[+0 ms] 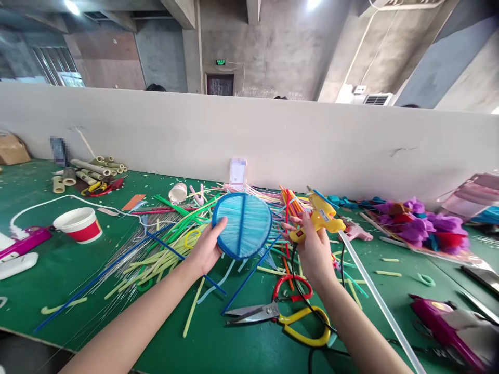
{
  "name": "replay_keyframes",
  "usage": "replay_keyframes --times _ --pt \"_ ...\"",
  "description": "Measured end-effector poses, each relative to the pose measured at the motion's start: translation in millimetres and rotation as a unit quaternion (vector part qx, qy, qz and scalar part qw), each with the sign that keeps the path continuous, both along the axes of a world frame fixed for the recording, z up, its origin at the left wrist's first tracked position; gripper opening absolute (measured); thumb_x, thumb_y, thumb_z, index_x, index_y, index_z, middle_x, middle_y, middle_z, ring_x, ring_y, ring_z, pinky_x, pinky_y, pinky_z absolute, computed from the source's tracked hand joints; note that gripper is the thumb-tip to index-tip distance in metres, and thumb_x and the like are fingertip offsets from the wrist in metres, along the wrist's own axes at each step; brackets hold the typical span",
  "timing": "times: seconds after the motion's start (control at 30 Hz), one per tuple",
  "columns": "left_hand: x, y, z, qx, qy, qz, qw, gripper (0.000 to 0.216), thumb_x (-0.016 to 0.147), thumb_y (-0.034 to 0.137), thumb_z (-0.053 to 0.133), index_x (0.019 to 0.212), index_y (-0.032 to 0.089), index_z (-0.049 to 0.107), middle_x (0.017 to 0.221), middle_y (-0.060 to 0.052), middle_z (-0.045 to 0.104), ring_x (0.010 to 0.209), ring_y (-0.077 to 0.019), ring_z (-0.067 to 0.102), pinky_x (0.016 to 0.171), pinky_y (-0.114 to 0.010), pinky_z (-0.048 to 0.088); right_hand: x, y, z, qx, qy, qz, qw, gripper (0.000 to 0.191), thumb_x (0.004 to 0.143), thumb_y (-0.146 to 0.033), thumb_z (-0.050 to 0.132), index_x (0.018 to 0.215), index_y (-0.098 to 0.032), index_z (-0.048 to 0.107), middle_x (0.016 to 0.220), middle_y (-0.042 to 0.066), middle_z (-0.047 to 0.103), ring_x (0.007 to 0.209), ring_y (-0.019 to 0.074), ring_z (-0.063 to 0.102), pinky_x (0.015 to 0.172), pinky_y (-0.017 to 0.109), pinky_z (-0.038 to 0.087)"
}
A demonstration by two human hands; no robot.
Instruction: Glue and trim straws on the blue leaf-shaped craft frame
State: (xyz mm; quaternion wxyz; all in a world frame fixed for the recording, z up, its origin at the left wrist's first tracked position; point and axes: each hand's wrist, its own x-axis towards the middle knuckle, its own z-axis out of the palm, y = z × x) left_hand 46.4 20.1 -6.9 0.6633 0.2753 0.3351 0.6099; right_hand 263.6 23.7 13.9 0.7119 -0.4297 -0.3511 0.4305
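Note:
My left hand (pixel 208 249) grips the lower left edge of a round blue leaf-shaped piece (pixel 242 223) made of light blue strands in a dark blue frame, held up over the green table (pixel 218 348). My right hand (pixel 314 249) is closed around the handle of a yellow hot glue gun (pixel 322 215), its nozzle pointing up and left, close to the right edge of the blue piece. The gun's black cord (pixel 302 291) hangs down past my wrist.
Green, yellow and blue sticks (pixel 163 249) litter the table's middle. Scissors (pixel 278 314) with red and yellow handles lie below my hands. A red-white paper cup (pixel 80 224) stands at left, purple felt flowers (pixel 419 223) at right, a magenta tool (pixel 448 324) at the lower right, a white partition (pixel 273 140) behind.

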Motion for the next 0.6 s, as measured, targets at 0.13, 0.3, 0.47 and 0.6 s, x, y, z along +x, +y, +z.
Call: replay_keyframes --times 0.13,0.3,0.47,0.6 --pt "-14 13 3.6 -0.002 -0.01 0.084 0.996 0.032 0.086 0.025 0.069 0.116 0.018 0.066 0.115 -0.009 0.074 0.102 -0.0235 0.071 0.088 -0.036 0.059 12 -13 -5.2 0.019 -0.1 0.103 0.989 0.032 0.077 -0.043 0.075 0.097 -0.021 0.063 0.083 0.0 0.065 0.062 0.0118 0.057 0.052 0.024 0.047" --pt "-25 22 3.7 0.025 -0.023 0.128 0.991 0.034 0.086 0.029 0.069 0.119 0.02 0.065 0.121 -0.009 0.071 0.106 -0.023 0.07 0.089 -0.035 0.059 -5 -31 -6.3 -0.028 -0.209 0.255 0.944 0.037 0.08 -0.052 0.07 0.09 -0.018 0.06 0.06 -0.004 0.055 0.047 0.0085 0.045 0.045 0.023 0.036" --pt "-26 18 11.3 0.042 -0.013 0.143 0.989 0.038 0.085 0.032 0.07 0.121 0.022 0.064 0.128 -0.008 0.068 0.111 -0.0229 0.067 0.09 -0.033 0.059 -25 -41 -5.0 -0.085 -0.273 0.294 0.912 0.045 0.078 -0.061 0.065 0.078 -0.016 0.061 0.053 0.0 0.06 0.048 0.0121 0.053 0.047 0.023 0.039" --pt "-23 12 18.1 0.055 0.002 0.145 0.988 0.039 0.085 0.033 0.07 0.122 0.022 0.063 0.126 -0.008 0.069 0.112 -0.0231 0.067 0.091 -0.033 0.058 -28 -46 -10.3 -0.087 -0.293 0.278 0.911 0.043 0.083 -0.059 0.06 0.072 -0.018 0.057 0.048 -0.003 0.054 0.044 0.0104 0.048 0.045 0.022 0.036"
